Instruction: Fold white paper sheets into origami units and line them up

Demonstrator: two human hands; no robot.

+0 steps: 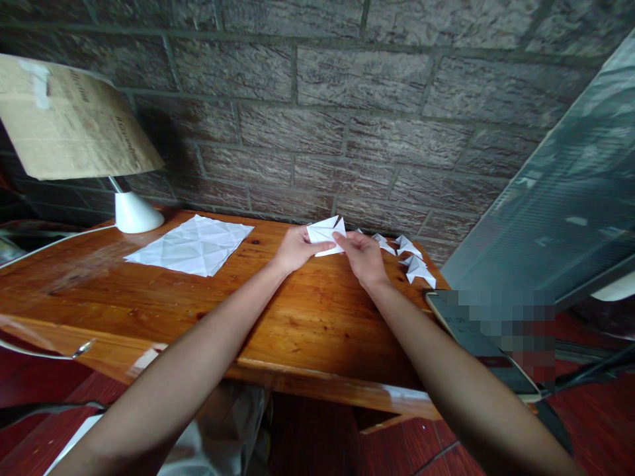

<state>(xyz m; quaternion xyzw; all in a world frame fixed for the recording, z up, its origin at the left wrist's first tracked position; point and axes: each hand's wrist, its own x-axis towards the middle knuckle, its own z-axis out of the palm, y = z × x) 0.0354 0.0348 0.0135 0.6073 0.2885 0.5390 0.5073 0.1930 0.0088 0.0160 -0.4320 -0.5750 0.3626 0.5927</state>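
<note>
A small piece of folded white paper (325,231), with pointed flaps at its top, is held up over the back part of the wooden table. My left hand (294,250) grips its left side, thumb lying across the lower front. On the right side my right hand (364,254) pinches it, thumb pressed on the front face. The fingers behind the paper are mostly hidden. Just right of my right hand lie several folded white paper shapes (417,270) with pointed tips. To the left, creased white paper sheets (198,243) lie flat.
A lamp (133,211) with a newsprint-like shade stands at the back left, its white cord running left. A tablet-like device (476,344) lies at the right edge of the wooden table (307,330). A brick wall (317,132) rises directly behind.
</note>
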